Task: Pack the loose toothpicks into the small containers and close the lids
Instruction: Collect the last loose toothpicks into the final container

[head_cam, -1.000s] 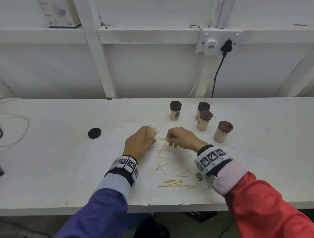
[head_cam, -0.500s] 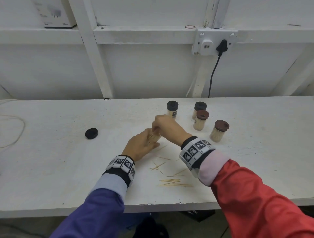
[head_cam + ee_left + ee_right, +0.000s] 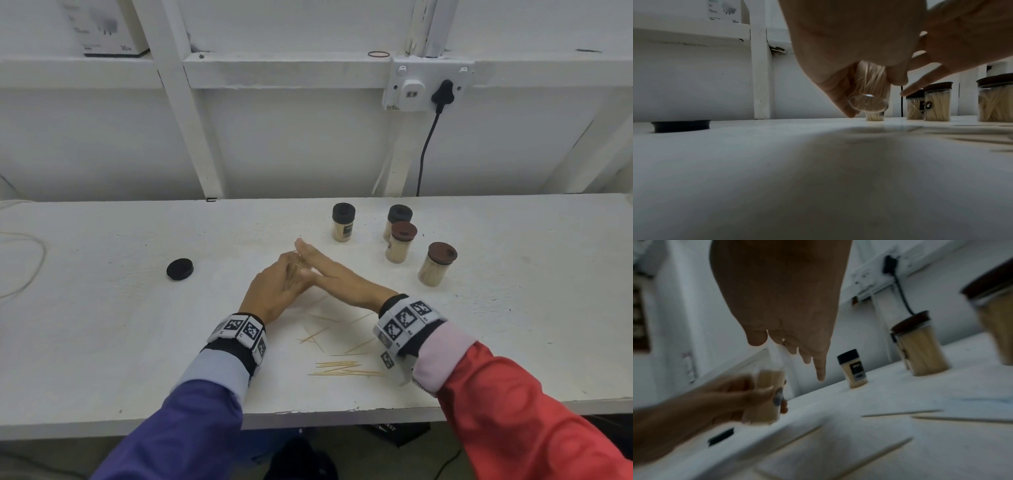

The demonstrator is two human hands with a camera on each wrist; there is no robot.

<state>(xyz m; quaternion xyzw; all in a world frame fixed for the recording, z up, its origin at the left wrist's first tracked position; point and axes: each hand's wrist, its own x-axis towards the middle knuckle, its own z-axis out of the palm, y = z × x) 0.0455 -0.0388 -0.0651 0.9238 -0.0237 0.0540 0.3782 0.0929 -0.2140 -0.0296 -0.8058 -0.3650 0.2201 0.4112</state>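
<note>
**On the worktop: one jar held, four closed**

On the worktop (image 3: 102, 342), four lidded jars (image 3: 399, 241) stand full of toothpicks. The left hand (image 3: 277, 291) grips an open jar (image 3: 869, 91) of toothpicks; the right hand (image 3: 339, 274), pinching before, now lies flat over it. Loose toothpicks (image 3: 342, 368) remain nearby.

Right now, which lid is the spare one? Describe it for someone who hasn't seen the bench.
On the white table, look left of the left hand, far from the capped jars. The loose black lid lies flat there alone, on no jar.

Lid (image 3: 180, 269) left of hands, four jars (image 3: 437, 263) right (toothpicks (image 3: 342, 367) nearest)
</note>
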